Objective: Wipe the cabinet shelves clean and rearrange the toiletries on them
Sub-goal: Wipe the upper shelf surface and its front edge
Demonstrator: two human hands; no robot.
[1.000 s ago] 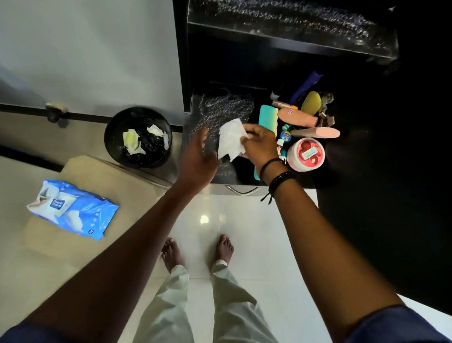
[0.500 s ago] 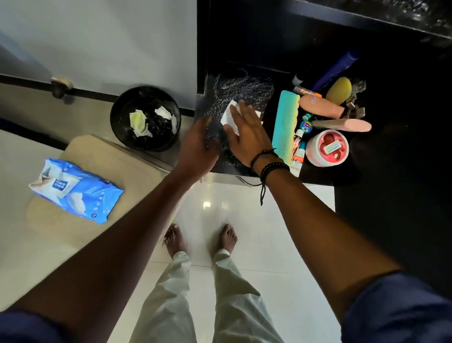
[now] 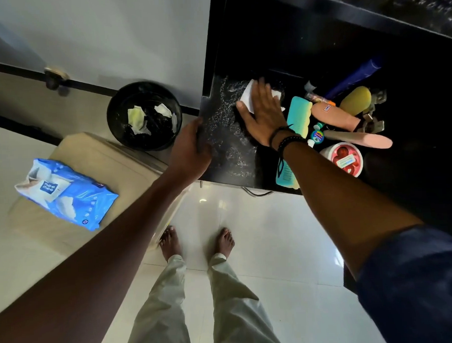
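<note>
The black speckled cabinet shelf [image 3: 227,155] lies in front of me. My right hand [image 3: 264,115] lies flat with spread fingers on a white wipe [image 3: 248,94], pressing it onto the shelf toward its back. My left hand [image 3: 190,152] rests at the shelf's left front edge, fingers curved over the edge. Toiletries crowd the shelf's right side: a teal comb [image 3: 298,113], a peach bottle [image 3: 333,114], a pink tube [image 3: 360,138], a yellow sponge [image 3: 355,99], a blue bottle [image 3: 353,77] and a round pink-and-white tub [image 3: 345,159].
A black waste bin [image 3: 114,119] holding used wipes stands on the floor left of the cabinet. A blue pack of wet wipes [image 3: 65,192] lies on a beige stool [image 3: 110,160]. A higher shelf [image 3: 383,11] overhangs at the top. My bare feet stand on white tiles.
My right hand went from holding the wipe up by its edge to pressing it flat on the shelf, then slid it farther back. The left hand stayed at the shelf edge.
</note>
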